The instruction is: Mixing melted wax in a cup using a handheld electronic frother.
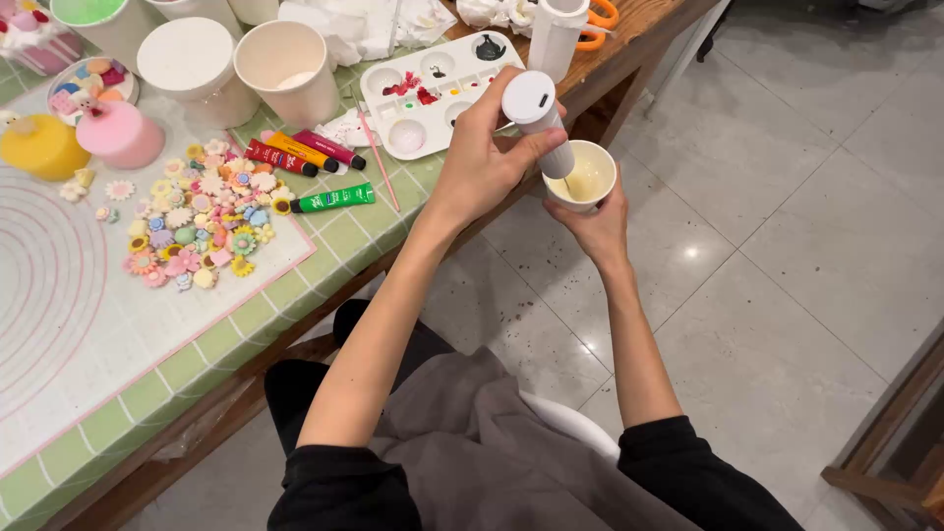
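Black sleeves and a grey apron sit nearest, both forearms reaching out past the table's edge over the tiled floor. The left hand wraps its fingers around a white cylindrical bottle, tilted nozzle-down into a small white cup. The right hand cradles that cup from beneath, fingers curled round its far side; pale cream liquid lies inside. On the table to the left lie a green paint tube, red, orange and magenta tubes, a white palette, tall paper cups and a scatter of pastel flower charms.
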